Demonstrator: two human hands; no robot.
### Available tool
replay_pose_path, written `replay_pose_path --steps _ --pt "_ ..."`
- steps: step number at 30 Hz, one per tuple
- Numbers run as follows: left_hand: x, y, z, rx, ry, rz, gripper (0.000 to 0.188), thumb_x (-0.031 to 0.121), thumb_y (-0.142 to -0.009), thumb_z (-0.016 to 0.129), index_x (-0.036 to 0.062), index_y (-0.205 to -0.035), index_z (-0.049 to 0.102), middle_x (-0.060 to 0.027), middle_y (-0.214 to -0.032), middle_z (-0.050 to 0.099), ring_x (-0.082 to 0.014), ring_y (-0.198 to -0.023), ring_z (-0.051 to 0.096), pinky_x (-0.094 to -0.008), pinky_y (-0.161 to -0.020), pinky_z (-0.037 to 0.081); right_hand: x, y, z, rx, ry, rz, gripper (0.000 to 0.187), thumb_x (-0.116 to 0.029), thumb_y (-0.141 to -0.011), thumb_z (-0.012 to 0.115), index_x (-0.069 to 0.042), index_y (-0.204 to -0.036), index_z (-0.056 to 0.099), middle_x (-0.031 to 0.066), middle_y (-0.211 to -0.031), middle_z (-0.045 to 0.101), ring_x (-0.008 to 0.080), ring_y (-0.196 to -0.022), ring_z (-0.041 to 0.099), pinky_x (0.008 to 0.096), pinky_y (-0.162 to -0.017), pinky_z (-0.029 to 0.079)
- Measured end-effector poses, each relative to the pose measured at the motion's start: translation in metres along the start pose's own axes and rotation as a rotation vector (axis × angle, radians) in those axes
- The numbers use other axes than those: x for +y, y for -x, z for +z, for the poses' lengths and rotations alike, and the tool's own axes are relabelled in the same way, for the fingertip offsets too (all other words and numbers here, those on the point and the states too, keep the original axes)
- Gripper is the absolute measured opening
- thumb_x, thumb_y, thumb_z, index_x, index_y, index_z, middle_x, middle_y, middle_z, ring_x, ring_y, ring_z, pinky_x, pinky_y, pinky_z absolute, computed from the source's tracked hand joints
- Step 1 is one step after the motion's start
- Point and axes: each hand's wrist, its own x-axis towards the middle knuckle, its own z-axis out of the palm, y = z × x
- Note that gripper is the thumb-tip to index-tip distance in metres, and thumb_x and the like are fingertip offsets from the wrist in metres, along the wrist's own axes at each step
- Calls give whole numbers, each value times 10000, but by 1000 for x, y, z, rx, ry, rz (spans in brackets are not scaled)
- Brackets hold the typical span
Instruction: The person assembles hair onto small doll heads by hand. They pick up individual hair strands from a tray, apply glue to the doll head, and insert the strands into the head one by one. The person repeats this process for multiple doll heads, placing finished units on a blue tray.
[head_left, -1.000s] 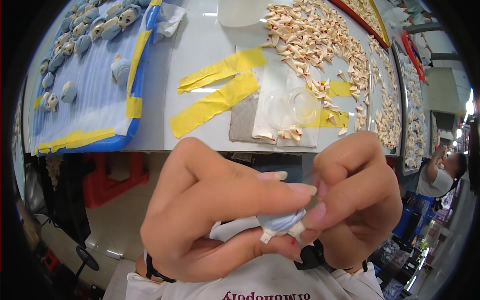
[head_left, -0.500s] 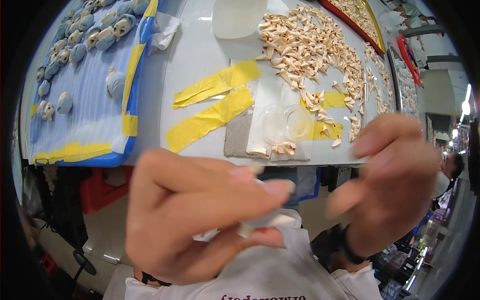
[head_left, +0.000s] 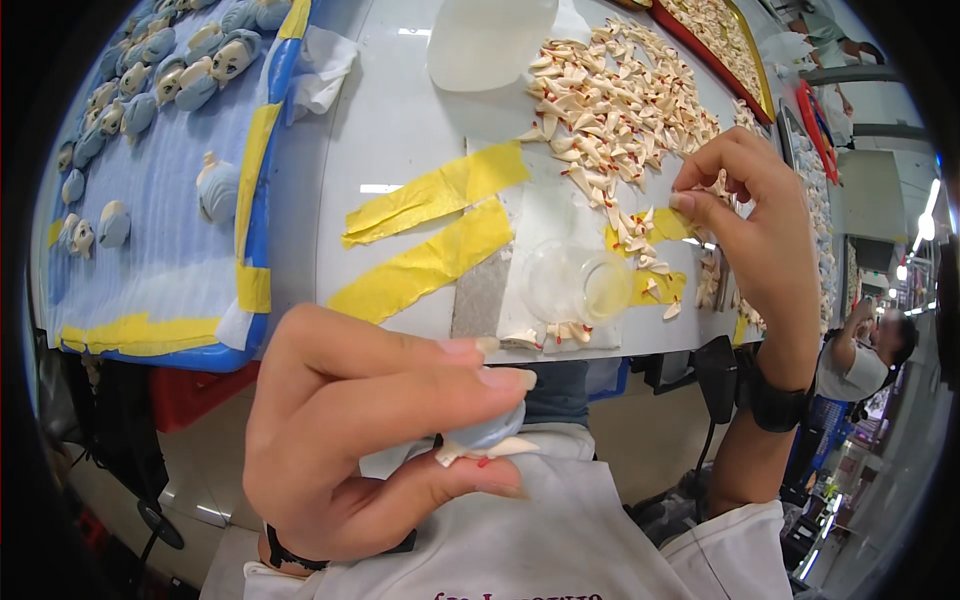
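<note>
My left hand (head_left: 340, 420) is closed around a small doll head (head_left: 488, 430) with blue-grey hair, above my lap in front of the table edge. A cream pointed piece (head_left: 512, 447) sticks out from it above my thumb, with a spot of red close by. My right hand (head_left: 752, 205) reaches over the table's right side with thumb and forefinger pinched together. It is beside a spread of cream pointed pieces (head_left: 610, 120) with red tips. Whatever its fingertips hold, if anything, is too small to make out.
On the left stands a blue tray (head_left: 262, 200) edged with yellow tape, holding several blue-haired doll heads (head_left: 217, 188). A clear round container (head_left: 580, 285) sits near the front edge by yellow tape strips (head_left: 430, 190). A red tray (head_left: 690, 45) of pieces lies at the far right.
My right hand has moved away from my left, out over the pieces on the right. The left hand has shifted slightly left, and the doll head shows more clearly in it.
</note>
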Motion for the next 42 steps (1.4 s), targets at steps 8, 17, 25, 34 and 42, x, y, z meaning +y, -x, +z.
replay_pose_path --steps 8,17,25,34,42 --pt "-2 -6 -1 -1 8 13 437 273 -616 780 -4 -887 579 -143 -849 550 -174 -759 495 -244 -659 374 -27 32 -14 173 -626 261 92 -30 -766 575 15 -824 520 55 -757 543 104 -669 507 207 -605 388" --pt "-5 4 7 11 361 -91 510 163 -639 779 0 -1001 460 -151 -1000 452 -171 -703 559 -209 -568 472 -30 76 4 235 -1326 219 260 -43 -693 702 16 -855 507 109 -725 551 127 -602 527 198 -508 422" --pt "5 8 17 30 590 -175 638 192 -590 814 10 -1058 420 -148 -986 459 -197 -746 577 -242 -625 494 -46 71 8 235 -1122 152 243 -119 -680 727 -16 -800 542 80 -720 520 116 -571 475 208 -507 366" --pt "8 12 18 122 619 -192 443 70 -618 772 19 -938 470 -146 -974 464 -223 -821 570 -270 -695 493 -56 42 16 353 -707 -124 182 21 -650 692 9 -763 550 83 -782 526 140 -721 486 224 -651 378" --pt "-4 9 7 -50 441 -75 225 32 -620 733 37 -793 589 -162 -984 475 -236 -827 556 -301 -735 440 -67 44 25 410 -276 -242 172 82 -611 651 13 -751 578 89 -758 541 176 -708 507 265 -637 395"
